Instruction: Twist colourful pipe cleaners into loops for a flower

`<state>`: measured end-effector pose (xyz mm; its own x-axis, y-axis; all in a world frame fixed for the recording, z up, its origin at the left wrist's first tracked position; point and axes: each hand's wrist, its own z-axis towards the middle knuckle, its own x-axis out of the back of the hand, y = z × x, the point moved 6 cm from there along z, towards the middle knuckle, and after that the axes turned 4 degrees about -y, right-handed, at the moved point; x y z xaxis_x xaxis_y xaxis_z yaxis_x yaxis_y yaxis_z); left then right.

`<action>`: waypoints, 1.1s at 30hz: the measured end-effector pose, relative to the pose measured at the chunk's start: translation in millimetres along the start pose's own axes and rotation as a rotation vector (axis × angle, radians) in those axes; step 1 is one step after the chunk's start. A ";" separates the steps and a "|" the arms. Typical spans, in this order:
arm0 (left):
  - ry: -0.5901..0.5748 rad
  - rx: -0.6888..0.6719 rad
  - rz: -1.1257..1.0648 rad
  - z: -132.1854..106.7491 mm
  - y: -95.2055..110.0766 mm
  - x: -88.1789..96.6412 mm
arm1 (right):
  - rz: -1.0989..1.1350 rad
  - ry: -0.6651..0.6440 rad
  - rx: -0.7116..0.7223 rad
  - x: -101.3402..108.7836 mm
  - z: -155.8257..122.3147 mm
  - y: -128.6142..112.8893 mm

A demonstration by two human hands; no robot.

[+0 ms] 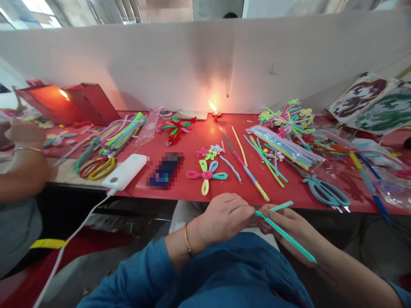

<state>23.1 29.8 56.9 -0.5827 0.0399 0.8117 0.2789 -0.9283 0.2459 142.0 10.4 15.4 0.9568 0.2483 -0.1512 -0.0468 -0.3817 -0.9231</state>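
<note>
Turquoise pipe cleaners (289,236) are held over my lap, one long end pointing down to the right and a shorter end up to the right. My left hand (226,216), with a gold bangle at the wrist, is closed on their near end. Opposite it, my right hand (285,224) pinches them where the two ends part. On the table just beyond lies a pipe-cleaner flower (207,175) with pink, yellow, blue and turquoise loops. Small pink, green and blue flowers (210,152) sit behind it.
A lit candle (215,116) burns by the wall. Blue-handled scissors (326,191) lie right, near loose pipe cleaners (265,160) and a plastic-wrapped bundle (282,145). A white power bank (126,171) with its cable is left. Another person's arm (25,158) rests at far left.
</note>
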 end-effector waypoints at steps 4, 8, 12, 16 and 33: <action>-0.114 0.224 -0.183 4.7 -8.0 -7.8 | -0.130 0.053 0.031 2.8 7.7 -0.9; -0.142 0.458 -0.460 5.8 -16.5 -9.6 | -0.350 0.116 0.117 15.0 7.2 -12.6; -0.117 0.705 -0.886 -1.1 -27.9 -19.4 | -0.743 0.459 0.428 41.3 -18.8 -48.6; -0.127 0.787 -1.121 -0.2 -26.3 -29.3 | -1.178 0.410 0.801 23.8 -36.3 -78.8; -0.034 0.046 -0.063 13.5 10.1 -4.3 | -0.173 -0.072 -0.013 7.8 0.0 -13.4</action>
<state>38.7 25.2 63.0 -0.5744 0.1113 0.8110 0.2776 -0.9055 0.3209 150.1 17.5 26.6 0.9270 0.3746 -0.0157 0.1211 -0.3388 -0.9330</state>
